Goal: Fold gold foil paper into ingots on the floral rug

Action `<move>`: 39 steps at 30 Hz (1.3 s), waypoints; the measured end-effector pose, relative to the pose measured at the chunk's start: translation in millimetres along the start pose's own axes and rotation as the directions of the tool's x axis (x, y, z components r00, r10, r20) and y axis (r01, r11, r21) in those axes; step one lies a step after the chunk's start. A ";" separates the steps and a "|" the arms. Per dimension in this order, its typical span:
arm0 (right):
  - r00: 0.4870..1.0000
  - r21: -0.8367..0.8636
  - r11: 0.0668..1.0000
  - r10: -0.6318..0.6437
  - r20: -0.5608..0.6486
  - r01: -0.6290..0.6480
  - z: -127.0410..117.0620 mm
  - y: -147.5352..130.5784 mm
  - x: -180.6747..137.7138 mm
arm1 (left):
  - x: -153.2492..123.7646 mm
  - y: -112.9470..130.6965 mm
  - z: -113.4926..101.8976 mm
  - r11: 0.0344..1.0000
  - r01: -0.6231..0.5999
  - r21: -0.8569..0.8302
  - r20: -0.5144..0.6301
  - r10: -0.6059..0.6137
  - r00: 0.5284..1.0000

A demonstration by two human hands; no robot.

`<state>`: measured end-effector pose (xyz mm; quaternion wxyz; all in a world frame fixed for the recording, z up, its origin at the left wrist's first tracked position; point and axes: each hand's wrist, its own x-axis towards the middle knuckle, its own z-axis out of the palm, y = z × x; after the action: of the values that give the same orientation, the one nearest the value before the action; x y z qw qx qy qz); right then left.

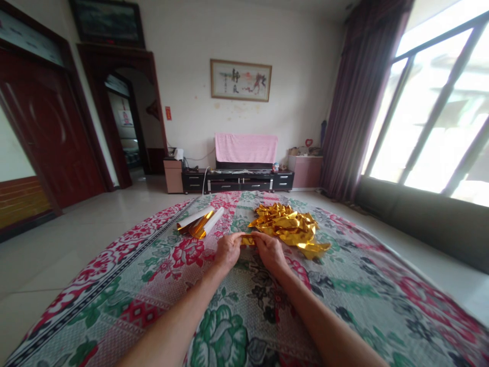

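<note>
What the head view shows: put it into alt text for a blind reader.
A person's left hand and right hand hold a shiny gold strip over a floral cloth. Beyond lie curled gold-and-white sheets at left and crumpled gold foil at right.

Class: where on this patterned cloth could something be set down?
Bare cloth lies left of the curled sheeting, right of the gold heap and right forearm, and between that and the left forearm. The middle is crowded: sheeting, heap, and the left hand and right hand holding a gold strip.
</note>
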<state>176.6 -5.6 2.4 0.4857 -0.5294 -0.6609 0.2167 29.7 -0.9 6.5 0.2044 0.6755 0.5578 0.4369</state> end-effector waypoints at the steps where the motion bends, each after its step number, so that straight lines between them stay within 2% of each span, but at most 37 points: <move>1: 1.000 0.005 1.000 -0.006 0.003 0.006 -0.5 -0.7 -0.3 | 0.4 0.0 -0.4 1.000 -0.001 -0.006 -0.001 0.001 1.000; 7: 0.999 0.129 0.992 0.013 0.032 -0.018 -1.4 -1.7 -0.2 | 0.9 -4.5 -0.3 0.993 0.004 -0.114 0.039 0.001 0.999; 11: 0.998 0.206 0.977 0.052 0.028 -0.057 0.7 3.5 1.7 | 0.9 -7.6 2.2 0.995 0.015 -0.097 0.043 -0.010 0.999; 24: 0.998 0.182 0.981 0.066 0.005 -0.066 -0.3 0.9 -0.4 | -1.0 -6.0 4.4 0.998 0.003 -0.066 0.027 -0.001 1.000; 29: 0.997 0.229 0.973 0.015 0.071 -0.031 2.0 7.7 0.9 | -0.4 -6.5 4.2 0.997 0.009 -0.076 -0.006 -0.009 1.000; 35: 0.997 0.263 0.963 0.051 0.053 -0.063 2.0 5.5 0.0 | -1.9 -1.7 2.5 0.998 0.030 -0.059 0.019 -0.029 0.999; 39: 0.996 0.234 0.970 0.051 0.078 -0.068 1.1 1.9 -1.2 | -2.0 -2.9 4.0 0.999 0.034 -0.035 -0.017 -0.035 0.999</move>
<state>176.6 -5.8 -0.1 0.5148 -0.4794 -0.6311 0.3270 31.3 -1.2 1.5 0.2188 0.6583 0.5633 0.4489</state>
